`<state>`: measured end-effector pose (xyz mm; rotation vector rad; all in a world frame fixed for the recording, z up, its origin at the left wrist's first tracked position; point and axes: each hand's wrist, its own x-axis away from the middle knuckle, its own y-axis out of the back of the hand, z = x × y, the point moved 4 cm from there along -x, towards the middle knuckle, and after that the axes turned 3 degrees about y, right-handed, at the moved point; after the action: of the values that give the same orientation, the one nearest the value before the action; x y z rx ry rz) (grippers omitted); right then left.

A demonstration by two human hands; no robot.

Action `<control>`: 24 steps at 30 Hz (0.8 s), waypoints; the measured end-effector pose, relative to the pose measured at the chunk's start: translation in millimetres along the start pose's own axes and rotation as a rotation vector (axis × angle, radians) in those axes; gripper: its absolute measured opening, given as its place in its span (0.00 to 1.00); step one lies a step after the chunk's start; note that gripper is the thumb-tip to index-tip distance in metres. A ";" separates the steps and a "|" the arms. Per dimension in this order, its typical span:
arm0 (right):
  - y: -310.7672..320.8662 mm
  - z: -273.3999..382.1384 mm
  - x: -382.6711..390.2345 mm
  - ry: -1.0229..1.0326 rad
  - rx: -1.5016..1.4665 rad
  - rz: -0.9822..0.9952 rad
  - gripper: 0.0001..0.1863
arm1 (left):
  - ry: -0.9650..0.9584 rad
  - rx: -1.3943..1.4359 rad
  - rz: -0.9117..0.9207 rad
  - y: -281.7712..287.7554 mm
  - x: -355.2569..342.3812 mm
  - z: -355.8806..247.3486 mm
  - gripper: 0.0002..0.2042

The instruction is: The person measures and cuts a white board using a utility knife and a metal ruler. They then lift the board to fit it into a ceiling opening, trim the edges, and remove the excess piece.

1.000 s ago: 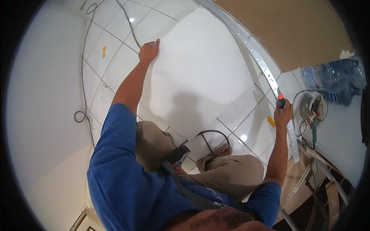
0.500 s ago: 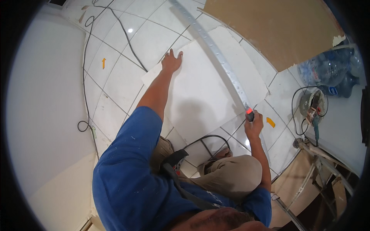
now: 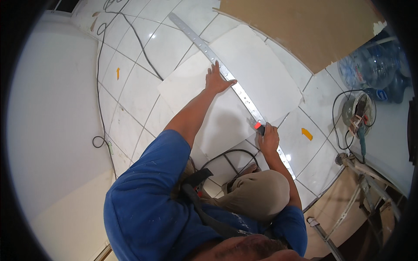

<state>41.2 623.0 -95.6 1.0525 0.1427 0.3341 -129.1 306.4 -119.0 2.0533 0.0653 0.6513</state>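
Floor (image 3: 139, 91), metal strip (image 3: 246, 98), labelled bottle (image 3: 385, 94)

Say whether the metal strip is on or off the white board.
On: the strip lies across the board, extending past opposite edges.

Far R: brown bd (image 3: 300, 35), ragged edge | R: clr/blue btls (image 3: 368, 67) lie grouped; pwr tool (image 3: 362, 137) sits on bkt (image 3: 347, 114) | near R: mtl frame (image 3: 372, 179) | L: blk cable (image 3: 98, 71) runs nr wall (image 3: 56, 108), orange arrow (image 3: 118, 73) beside.
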 end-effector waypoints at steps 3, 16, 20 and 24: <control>2.3 -13.0 19.2 -0.129 -0.021 0.020 0.27 | -0.047 -0.074 0.005 -5.7 0.0 -1.0 0.69; 1.3 -24.6 46.7 -0.154 -0.187 -0.001 0.32 | 0.006 -0.217 0.074 -7.5 -2.8 -7.0 0.70; 1.7 -25.7 43.5 -0.161 -0.234 -0.036 0.30 | -0.056 -0.259 0.068 -7.8 -14.4 -5.7 0.72; -9.7 -35.3 52.4 -0.121 -0.154 -0.032 0.29 | -0.067 -0.259 0.078 -4.7 -10.0 1.9 0.74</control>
<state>82.8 665.5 -119.2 0.9140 0.0246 0.2472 -135.8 304.6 -127.8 1.8321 -0.1327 0.6050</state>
